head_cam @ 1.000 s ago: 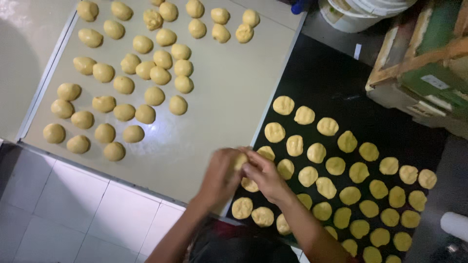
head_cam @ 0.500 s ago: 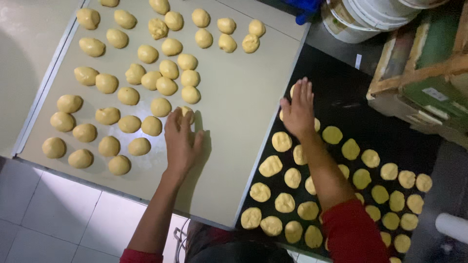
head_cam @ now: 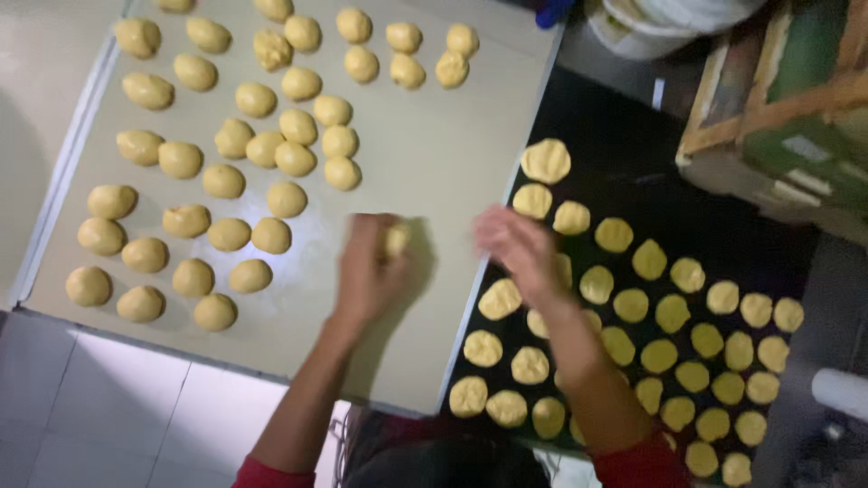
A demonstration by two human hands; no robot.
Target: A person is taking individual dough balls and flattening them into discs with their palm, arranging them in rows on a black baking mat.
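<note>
Resting under the curled left hand (head_cam: 369,267), one yellow dough piece (head_cam: 395,239) lies on the pale tray (head_cam: 434,154), pressed at the fingertips. About thirty-two rounded dough balls (head_cam: 226,181) sit in loose rows farther up the same tray. The right hand (head_cam: 515,244), blurred, hovers above the dark tray (head_cam: 624,154), its grip unreadable; roughly thirty flattened dough discs (head_cam: 674,312) fill it. Both forearms stretch forward from red sleeves (head_cam: 637,461)

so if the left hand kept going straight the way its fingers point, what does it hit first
Probably nothing soon: the left hand, holding a dough piece, points up a bare strip of the pale tray. The dough balls sit just left of that line, though blur makes direction uncertain.
</note>
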